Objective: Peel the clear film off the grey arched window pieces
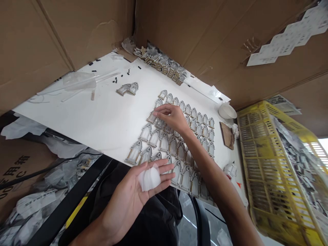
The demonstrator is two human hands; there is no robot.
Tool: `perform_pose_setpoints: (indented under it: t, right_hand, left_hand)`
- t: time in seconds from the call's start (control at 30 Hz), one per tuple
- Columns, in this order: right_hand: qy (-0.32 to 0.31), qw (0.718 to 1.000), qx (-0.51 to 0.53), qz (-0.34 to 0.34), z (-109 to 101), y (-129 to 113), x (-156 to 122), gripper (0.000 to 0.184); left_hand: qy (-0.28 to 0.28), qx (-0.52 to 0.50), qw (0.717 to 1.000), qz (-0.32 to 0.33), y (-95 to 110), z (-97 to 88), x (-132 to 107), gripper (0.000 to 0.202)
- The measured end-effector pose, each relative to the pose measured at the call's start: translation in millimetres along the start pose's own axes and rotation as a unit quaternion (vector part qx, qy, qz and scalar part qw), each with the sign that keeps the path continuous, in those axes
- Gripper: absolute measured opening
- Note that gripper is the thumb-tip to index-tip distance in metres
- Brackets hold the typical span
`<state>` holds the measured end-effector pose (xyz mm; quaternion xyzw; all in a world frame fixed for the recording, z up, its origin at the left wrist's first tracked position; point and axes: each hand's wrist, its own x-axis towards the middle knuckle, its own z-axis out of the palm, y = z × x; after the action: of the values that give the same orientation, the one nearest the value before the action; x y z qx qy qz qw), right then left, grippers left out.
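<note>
Off to the left on the white bench point(110, 119), a pair of arched frames point(127, 89) lies well apart from both hands. Nearer the wearer, here's the left hand point(134, 193) — palm up, wide open, fingers spread, a small stack of white pieces point(150, 179) resting across palm and fingers, just in front of the nearest row. Beyond it, rows of arched frames point(164, 141) run rightward, and the right hand point(174, 118) hangs over them — fingers bent, tips close together at a frame on the left end; whether they grip anything, I can't tell.
</note>
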<state>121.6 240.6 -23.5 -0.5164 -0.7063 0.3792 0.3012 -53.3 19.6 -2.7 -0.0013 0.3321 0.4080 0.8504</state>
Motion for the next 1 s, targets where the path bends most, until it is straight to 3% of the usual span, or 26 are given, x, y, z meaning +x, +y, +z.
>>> perform_pose_setpoints:
  t: [0.27,0.43,0.5,0.63,0.7,0.83,1.0]
  right_hand:
    - [0.008,0.999,-0.047,-0.003,0.0,-2.1,1.0,0.026]
    - [0.07,0.995,-0.069,-0.011,-5.3,-17.4,-7.2,0.016]
    - [0.083,0.994,-0.055,-0.033,-8.1,-30.9,-22.4,0.014]
    - [0.004,0.997,-0.025,-0.075,-11.0,-60.9,-72.8,0.013]
    - [-0.002,0.996,-0.022,-0.086,-10.1,-69.6,-99.3,0.009]
    - [-0.027,0.995,-0.011,-0.096,-5.2,-70.1,-136.1,0.008]
    - [-0.053,0.995,0.007,-0.079,-6.2,-66.3,-151.2,0.013]
  left_hand:
    - [-0.001,0.001,1.0,0.001,0.6,0.6,-0.7,0.051]
    - [0.0,0.022,0.999,0.031,-4.7,-1.0,-0.9,0.051]
    - [0.004,0.032,0.998,0.056,-7.1,-0.9,-0.3,0.05]
    - [0.004,0.059,0.992,0.108,-10.6,-1.3,1.2,0.043]
    - [-0.002,0.085,0.988,0.132,-12.2,-2.8,2.2,0.043]
    - [-0.005,0.122,0.98,0.158,-15.6,-6.9,4.3,0.042]
    - [0.023,0.161,0.975,0.151,-15.3,-8.9,5.3,0.042]
